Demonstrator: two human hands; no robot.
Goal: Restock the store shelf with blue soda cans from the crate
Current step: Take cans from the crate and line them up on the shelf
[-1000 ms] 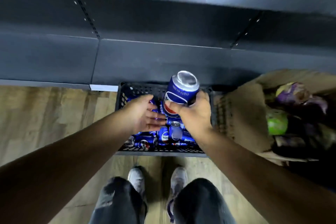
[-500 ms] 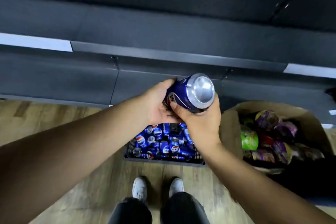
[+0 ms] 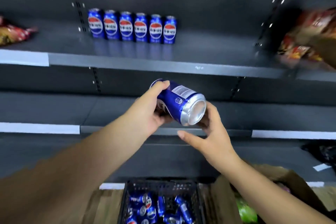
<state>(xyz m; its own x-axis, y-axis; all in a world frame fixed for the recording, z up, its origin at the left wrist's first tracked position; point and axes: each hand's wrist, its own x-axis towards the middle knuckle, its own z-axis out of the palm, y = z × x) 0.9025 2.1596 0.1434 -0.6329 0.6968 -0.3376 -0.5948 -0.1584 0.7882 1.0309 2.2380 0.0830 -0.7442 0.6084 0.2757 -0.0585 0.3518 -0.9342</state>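
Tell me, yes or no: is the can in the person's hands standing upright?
No, the held can lies tilted on its side, its silver end facing the camera, gripped by the left hand with the right hand beside it.

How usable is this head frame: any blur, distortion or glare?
Head view: snack bags at the right edge smeared by motion blur; shelf edge bowed by the wide lens; held can fairly sharp, soft glare on its silver end; row of cans readable.
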